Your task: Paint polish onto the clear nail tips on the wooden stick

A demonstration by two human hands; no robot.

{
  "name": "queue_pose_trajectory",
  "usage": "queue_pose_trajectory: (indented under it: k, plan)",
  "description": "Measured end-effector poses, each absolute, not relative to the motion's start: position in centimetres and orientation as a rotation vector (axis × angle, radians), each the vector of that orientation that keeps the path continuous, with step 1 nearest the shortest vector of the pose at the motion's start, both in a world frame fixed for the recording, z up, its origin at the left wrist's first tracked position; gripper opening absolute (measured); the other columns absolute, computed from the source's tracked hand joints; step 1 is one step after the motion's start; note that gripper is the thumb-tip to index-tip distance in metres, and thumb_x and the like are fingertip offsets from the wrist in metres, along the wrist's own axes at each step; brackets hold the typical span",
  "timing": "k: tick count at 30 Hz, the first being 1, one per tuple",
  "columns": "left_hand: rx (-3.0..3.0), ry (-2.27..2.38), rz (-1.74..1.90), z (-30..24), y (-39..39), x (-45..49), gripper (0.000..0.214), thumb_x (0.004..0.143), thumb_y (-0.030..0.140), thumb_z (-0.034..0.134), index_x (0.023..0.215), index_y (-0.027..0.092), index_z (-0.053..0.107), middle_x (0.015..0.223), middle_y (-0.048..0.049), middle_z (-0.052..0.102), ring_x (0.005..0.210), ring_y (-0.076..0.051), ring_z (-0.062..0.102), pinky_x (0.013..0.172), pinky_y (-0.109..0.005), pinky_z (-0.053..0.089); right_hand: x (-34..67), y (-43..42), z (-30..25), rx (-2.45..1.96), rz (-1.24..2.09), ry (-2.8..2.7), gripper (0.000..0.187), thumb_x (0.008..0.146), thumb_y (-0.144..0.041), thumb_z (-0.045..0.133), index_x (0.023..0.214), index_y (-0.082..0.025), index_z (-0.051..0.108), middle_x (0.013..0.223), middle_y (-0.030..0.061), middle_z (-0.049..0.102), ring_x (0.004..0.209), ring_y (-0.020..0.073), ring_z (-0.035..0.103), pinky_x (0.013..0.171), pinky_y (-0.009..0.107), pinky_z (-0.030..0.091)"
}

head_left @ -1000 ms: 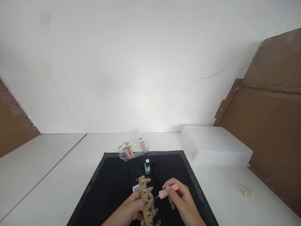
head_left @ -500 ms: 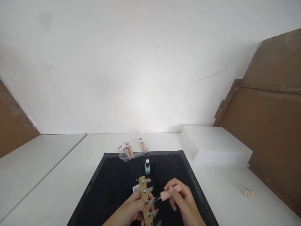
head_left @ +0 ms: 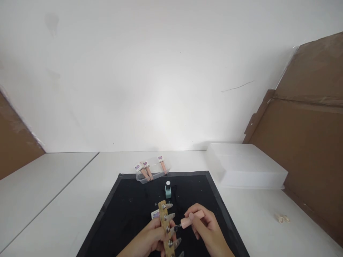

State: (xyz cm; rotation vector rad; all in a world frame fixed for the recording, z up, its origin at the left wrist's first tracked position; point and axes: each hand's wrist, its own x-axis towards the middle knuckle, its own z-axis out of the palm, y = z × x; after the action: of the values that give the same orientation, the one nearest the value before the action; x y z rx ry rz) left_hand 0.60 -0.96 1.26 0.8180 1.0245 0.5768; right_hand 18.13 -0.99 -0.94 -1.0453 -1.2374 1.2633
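Note:
My left hand (head_left: 153,235) is closed around a narrow wooden strip (head_left: 162,210) that carries several clear false nail tips (head_left: 169,216) on small metal mounts. Between the thumb and fingers of my right hand (head_left: 206,226) is a nail polish brush (head_left: 193,218) with a pink cap handle. Its dark bristle end meets one of the middle nail tips. Just beyond the strip stands a small teal bottle (head_left: 168,192) with a dark neck and a white top. A white label with purple print (head_left: 155,214) is partly hidden behind the strip and my left hand.
Both hands work over a black mat (head_left: 128,210) on a white table (head_left: 80,200). A clear tray (head_left: 157,175) with several pink-handled pieces sits at its back edge. To the right are a white box (head_left: 249,167) and small beige rings (head_left: 282,218). Cardboard panels (head_left: 302,142) flank the table.
My right hand has shifted slightly left with the brush, so its tip lies further over the middle nail tip. The left hand and the wooden strip have barely moved.

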Motion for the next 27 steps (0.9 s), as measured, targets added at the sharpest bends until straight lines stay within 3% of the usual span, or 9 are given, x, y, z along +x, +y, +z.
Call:
queue_pose_trajectory:
  k: [14, 27]
  plan:
    - [0.843, 0.999, 0.580, 0.88, -0.72, 0.47, 0.034, 0.053, 0.019, 0.052, 0.087, 0.014, 0.051, 0.068, 0.0005, 0.058, 0.051, -0.009, 0.048, 0.050, -0.024, 0.038, 18.35, -0.81, -0.75, -1.087, 1.241, -1.135, 0.042, 0.075, -0.056, 0.058, 0.068, -0.014, 0.059, 0.050, -0.0052, 0.043, 0.041, 0.0065, 0.030, 0.039, 0.019, 0.027]
    - [0.841, 1.000, 0.564, 0.85, -0.66, 0.51, 0.030, 0.056, 0.020, 0.055, 0.086, 0.015, 0.052, 0.069, 0.0006, 0.058, 0.050, -0.009, 0.048, 0.050, -0.024, 0.038, 18.07, -1.28, -0.99, -0.963, 1.358, -1.193, 0.042, 0.074, -0.057, 0.058, 0.071, -0.014, 0.061, 0.047, -0.0072, 0.037, 0.039, 0.0064, 0.029, 0.037, 0.018, 0.025]
